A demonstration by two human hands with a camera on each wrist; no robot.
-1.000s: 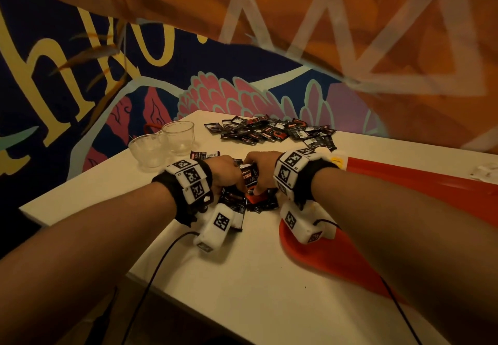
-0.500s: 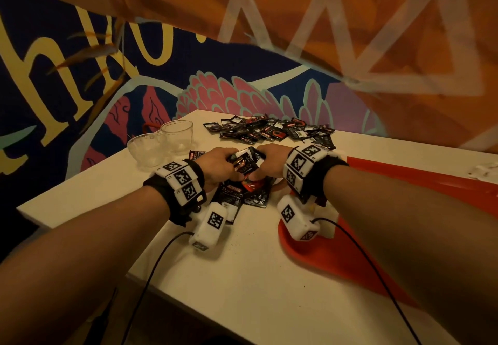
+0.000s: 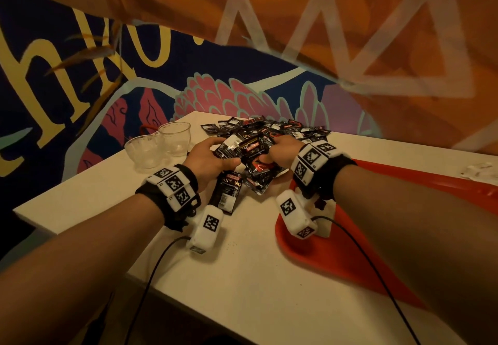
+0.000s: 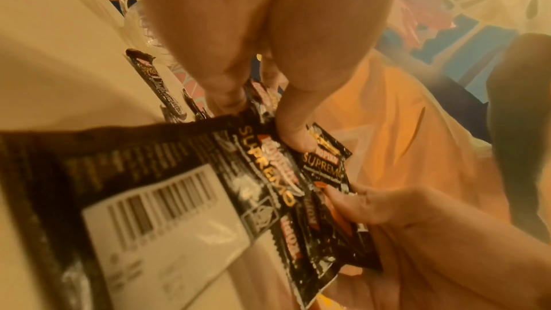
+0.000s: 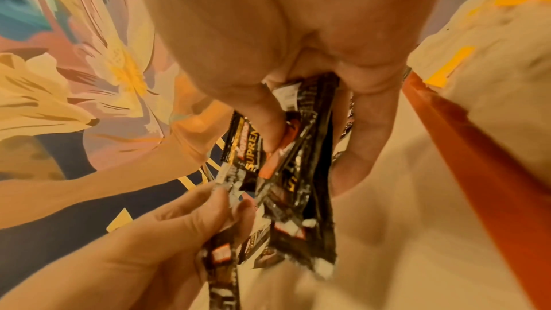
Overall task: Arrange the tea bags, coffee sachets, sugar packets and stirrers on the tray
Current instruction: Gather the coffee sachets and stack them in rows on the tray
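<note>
item: coffee sachets (image 3: 253,156), a bunch lifted just above the table (image 3: 242,277), beside the red tray (image 3: 350,258). i am pinching it with left hand (image 3: 207,164) and right hand (image 3: 283,150), likely squaring it for tray placement.

Dim, warm orange lighting in all views. Head view: sharp at centre, strong wide-angle bending at the edges, forearms shadowed. Wrist views: brighter, washed yellow, soft and motion-blurred; only the nearest print stays readable
</note>
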